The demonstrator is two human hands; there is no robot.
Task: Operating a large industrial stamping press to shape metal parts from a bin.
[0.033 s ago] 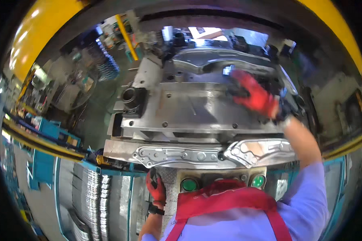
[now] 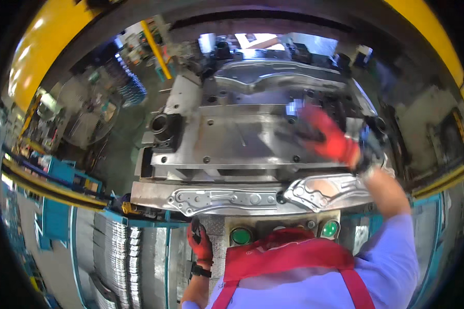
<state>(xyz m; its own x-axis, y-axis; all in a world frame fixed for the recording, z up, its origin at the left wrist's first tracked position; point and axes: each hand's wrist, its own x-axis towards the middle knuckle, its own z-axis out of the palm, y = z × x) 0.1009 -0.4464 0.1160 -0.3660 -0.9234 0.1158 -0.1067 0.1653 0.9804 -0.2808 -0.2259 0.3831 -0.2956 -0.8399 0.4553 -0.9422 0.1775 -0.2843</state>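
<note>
My right hand (image 2: 331, 138), in a red glove with a dark palm, reaches out over the big grey steel die plate (image 2: 232, 139) of a press. It is blurred and I see nothing in it. A stamped sheet-metal panel (image 2: 227, 198) with holes and ribs lies across the die's near edge, below that arm. My left hand (image 2: 200, 242), also red-gloved, hangs low by the press's front edge, fingers curled against a chequered plate (image 2: 214, 229). Whether it grips anything I cannot tell. A second formed panel (image 2: 273, 74) lies at the far side of the die.
Two green round buttons (image 2: 241, 236) (image 2: 330, 229) sit on the press front just beyond my red apron (image 2: 288, 257). Stacks of metal sheets (image 2: 121, 252) stand at lower left beside blue racks (image 2: 56, 206). A black cylindrical post (image 2: 162, 126) rises at the die's left. Yellow press frame arches overhead.
My right hand has shifted slightly nearer to me over the die plate. The left hand and the panels have stayed put.
</note>
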